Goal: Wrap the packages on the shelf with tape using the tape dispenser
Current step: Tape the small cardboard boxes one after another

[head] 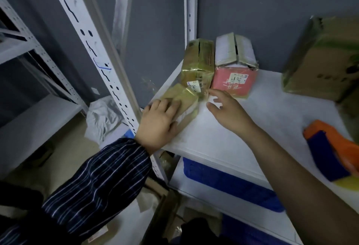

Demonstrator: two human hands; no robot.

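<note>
A small tape-wrapped brown package lies at the left corner of the white shelf. My left hand rests on its near end with fingers laid over it. My right hand hovers just right of it, fingers spread, holding nothing. Behind stand a taller taped brown box and a pink-and-white box with split top flaps. The orange and blue tape dispenser lies on the shelf at the far right, apart from both hands.
A large cardboard box stands at the back right of the shelf. White perforated uprights frame the left side. A blue bin sits on the lower shelf. A crumpled plastic bag and cardboard scraps lie on the floor.
</note>
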